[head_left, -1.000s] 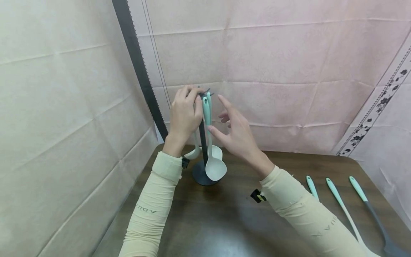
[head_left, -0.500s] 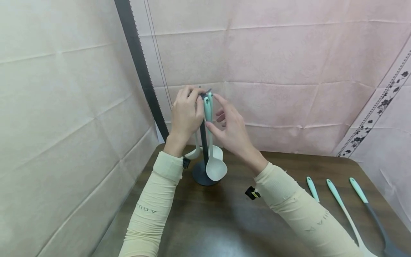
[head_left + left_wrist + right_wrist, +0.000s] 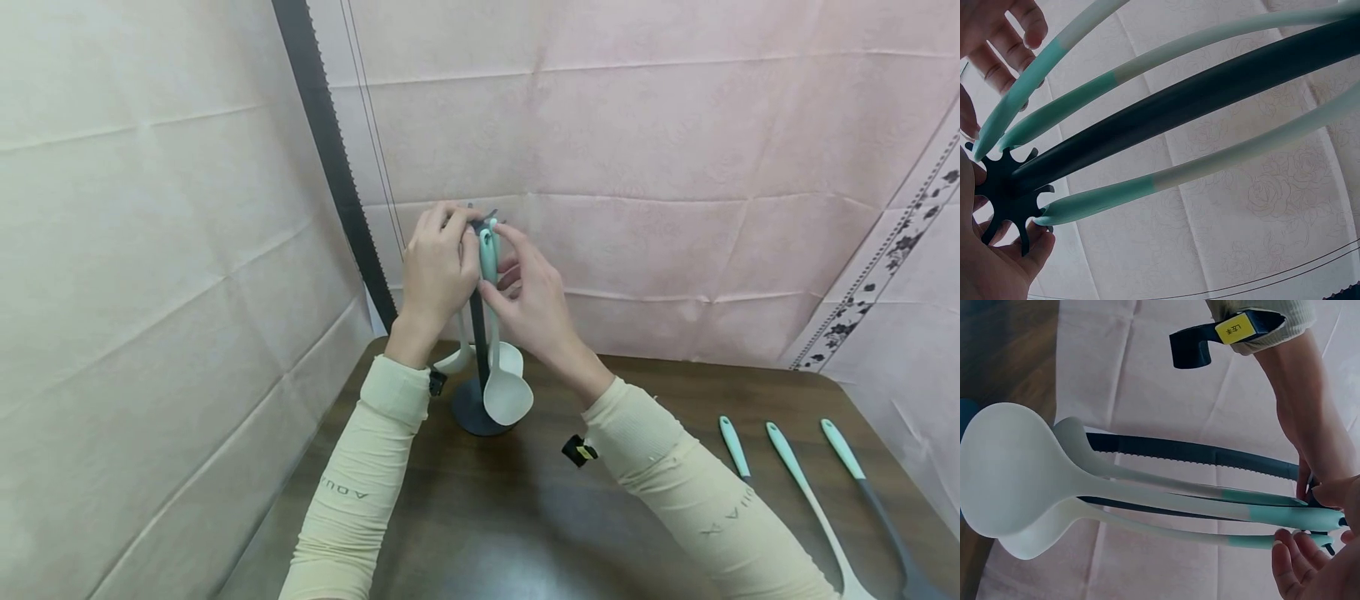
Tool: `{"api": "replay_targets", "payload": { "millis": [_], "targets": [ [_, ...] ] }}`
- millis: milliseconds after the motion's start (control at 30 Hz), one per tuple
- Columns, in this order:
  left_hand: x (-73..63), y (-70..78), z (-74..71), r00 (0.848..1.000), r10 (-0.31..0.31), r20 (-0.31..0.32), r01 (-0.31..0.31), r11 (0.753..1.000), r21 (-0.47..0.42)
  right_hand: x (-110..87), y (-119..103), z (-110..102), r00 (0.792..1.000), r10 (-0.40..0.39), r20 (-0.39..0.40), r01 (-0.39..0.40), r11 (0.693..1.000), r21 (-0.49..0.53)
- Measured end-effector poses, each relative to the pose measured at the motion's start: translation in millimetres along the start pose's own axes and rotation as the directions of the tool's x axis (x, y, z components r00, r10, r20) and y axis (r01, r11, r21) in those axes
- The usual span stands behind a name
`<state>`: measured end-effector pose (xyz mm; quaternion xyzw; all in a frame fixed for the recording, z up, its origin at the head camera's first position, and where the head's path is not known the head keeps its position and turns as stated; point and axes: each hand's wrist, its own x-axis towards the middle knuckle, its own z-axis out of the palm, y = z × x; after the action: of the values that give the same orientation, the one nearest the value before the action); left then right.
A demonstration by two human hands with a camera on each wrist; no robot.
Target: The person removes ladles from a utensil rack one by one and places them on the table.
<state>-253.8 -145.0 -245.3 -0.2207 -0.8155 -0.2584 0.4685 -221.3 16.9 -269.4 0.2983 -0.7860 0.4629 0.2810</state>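
A black utensil rack (image 3: 478, 337) stands upright on a round base, topped by a wheel of hooks (image 3: 1007, 178). My left hand (image 3: 437, 267) grips the rack's top, its fingers around the hooks. Several mint-handled white utensils hang there: a spoon (image 3: 507, 398) in front, a second one (image 3: 513, 358) close behind, and a ladle-like one (image 3: 454, 360) on the left. My right hand (image 3: 531, 292) is at the handles of the front two, loosely bent. Its thumb is at the front handle and its index finger near the rear handle's top. In the right wrist view its fingertips (image 3: 1282, 540) meet a handle.
On the right of the brown table (image 3: 630, 517) lie more mint-handled utensils: a partly hidden one (image 3: 735, 446), a white one (image 3: 813, 496) and a dark grey one (image 3: 873, 492). Pale cloth walls (image 3: 637, 150) rise close behind and to the left of the rack.
My right hand has moved left and in to the hanging handles, narrowing the space between thumb and index finger. My left hand stays on the rack's top.
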Motion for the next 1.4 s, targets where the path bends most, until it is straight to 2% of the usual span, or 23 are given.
{"api": "replay_targets", "payload": {
  "millis": [133, 667, 1133, 1400],
  "targets": [
    [-0.2, 0.4, -0.3, 1.0, -0.003, 0.006, 0.003, 1.0, 0.002, 0.1, 2.0, 3.8, 1.0, 0.011, 0.016, -0.011, 1.0, -0.014],
    [0.0, -0.8, 0.6, 1.0, -0.005, 0.003, 0.005, 1.0, 0.003, 4.2, 3.3, 10.1, 1.0, 0.014, -0.004, -0.014, 0.999, -0.03],
    [0.2, -1.3, 1.8, 1.0, -0.011, 0.003, 0.011, 1.0, 0.003, 5.6, 0.5, 4.8, 0.999, 0.041, 0.021, -0.041, 0.999, -0.029],
    [0.6, -3.4, 4.0, 1.0, 0.0, -0.014, 0.0, 1.0, -0.006, 6.5, -1.6, -1.2, 1.0, 0.016, -0.008, -0.016, 1.0, -0.014]
  ]
}}
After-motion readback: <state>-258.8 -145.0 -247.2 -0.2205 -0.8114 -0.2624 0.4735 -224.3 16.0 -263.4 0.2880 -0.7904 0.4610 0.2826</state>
